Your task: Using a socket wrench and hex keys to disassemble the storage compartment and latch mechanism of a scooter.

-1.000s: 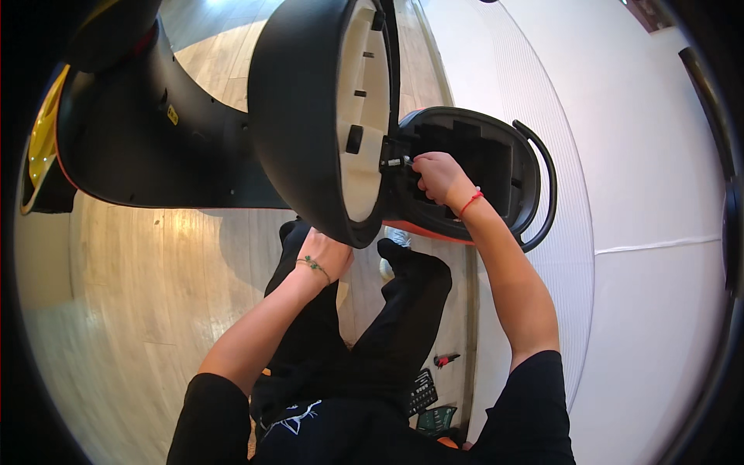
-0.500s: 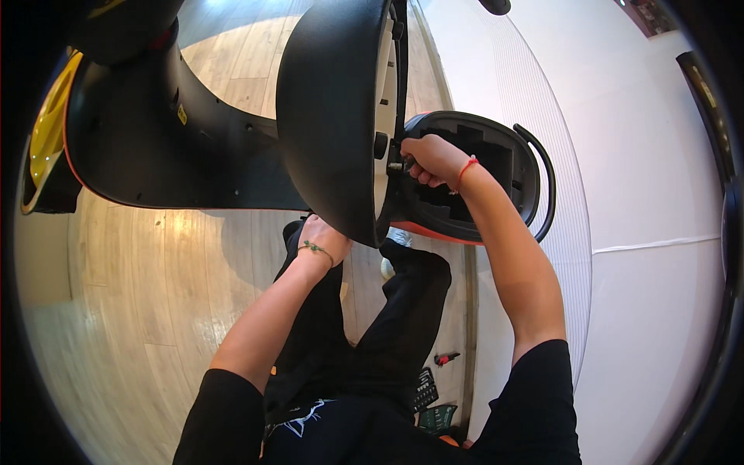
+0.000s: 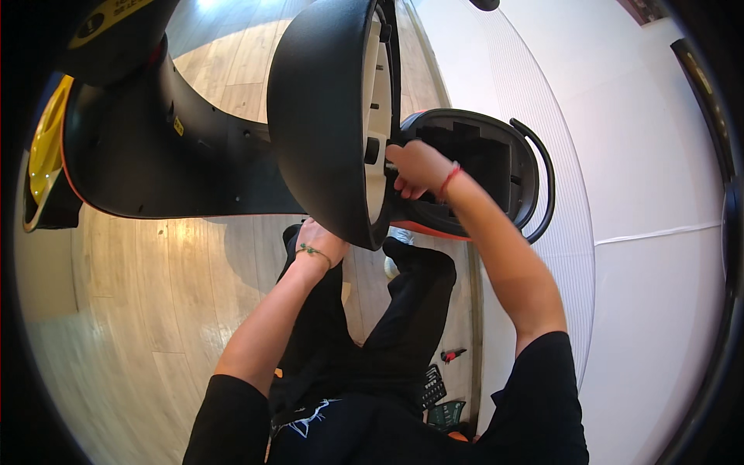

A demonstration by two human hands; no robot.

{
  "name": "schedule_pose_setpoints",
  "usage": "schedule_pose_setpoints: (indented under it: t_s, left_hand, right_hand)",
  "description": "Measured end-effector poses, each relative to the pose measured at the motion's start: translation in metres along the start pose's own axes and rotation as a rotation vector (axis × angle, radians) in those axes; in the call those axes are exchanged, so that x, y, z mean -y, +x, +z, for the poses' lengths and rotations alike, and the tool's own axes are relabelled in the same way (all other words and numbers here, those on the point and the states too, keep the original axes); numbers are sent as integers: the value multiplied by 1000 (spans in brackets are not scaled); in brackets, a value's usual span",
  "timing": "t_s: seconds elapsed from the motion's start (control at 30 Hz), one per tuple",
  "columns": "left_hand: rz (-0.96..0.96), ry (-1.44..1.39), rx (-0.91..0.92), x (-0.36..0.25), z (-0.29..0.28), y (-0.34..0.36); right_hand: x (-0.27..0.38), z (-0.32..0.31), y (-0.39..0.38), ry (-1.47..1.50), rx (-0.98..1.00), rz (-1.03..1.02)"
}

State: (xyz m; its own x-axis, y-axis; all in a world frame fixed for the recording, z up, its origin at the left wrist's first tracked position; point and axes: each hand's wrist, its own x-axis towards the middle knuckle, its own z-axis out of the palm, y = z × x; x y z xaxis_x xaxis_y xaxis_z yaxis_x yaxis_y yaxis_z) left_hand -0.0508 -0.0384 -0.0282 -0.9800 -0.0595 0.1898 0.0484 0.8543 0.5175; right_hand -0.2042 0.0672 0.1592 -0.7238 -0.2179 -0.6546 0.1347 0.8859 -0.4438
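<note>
A black scooter seat [image 3: 322, 116] stands tipped up on edge, its pale underside [image 3: 377, 116] facing right. My right hand [image 3: 419, 167] is at that underside, near a dark rubber stop, its fingers curled closed. What they grip is hidden. Behind the hand lies the open under-seat compartment [image 3: 469, 155], a dark oval tub. My left hand [image 3: 319, 239] is at the seat's lower edge; the seat covers its fingers, so their hold cannot be made out.
The scooter's black footboard [image 3: 209, 182] and yellow front panel [image 3: 48, 147] extend left. A curved black grab rail [image 3: 546, 178] rounds the tail. Near my legs lie a red-and-black tool [image 3: 452, 355], a black socket tray [image 3: 434, 386] and a green case [image 3: 446, 416]. A white wall [image 3: 651, 155] rises on the right.
My right hand has shifted slightly left along with the seat in the view, its wrist turned a little. The left hand keeps its place at the seat's lower edge.
</note>
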Motion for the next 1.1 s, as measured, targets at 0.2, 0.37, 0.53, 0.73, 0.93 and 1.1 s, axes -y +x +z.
schedule_pose_setpoints:
  t_s: [0.2,0.37,0.53,0.73,0.93,1.1]
  left_hand:
    - [44,62,-20,0,2,2]
    - [43,20,43,0,-9,0]
    - [105,83,-47,5,-2,-2]
    - [-11,-46,179,29,22,-2]
    - [89,-98,121,60,49,-10]
    - [-4,88,383,9,-6,5]
  right_hand:
    - [-10,14,-16,62,-199,-191]
    - [-10,28,-18,175,-246,-158]
    - [-15,37,-15,338,-311,-196]
    - [-17,39,-13,469,-301,-193]
    - [-1,48,2,834,-112,-162]
    - [-10,78,36,909,-400,-239]
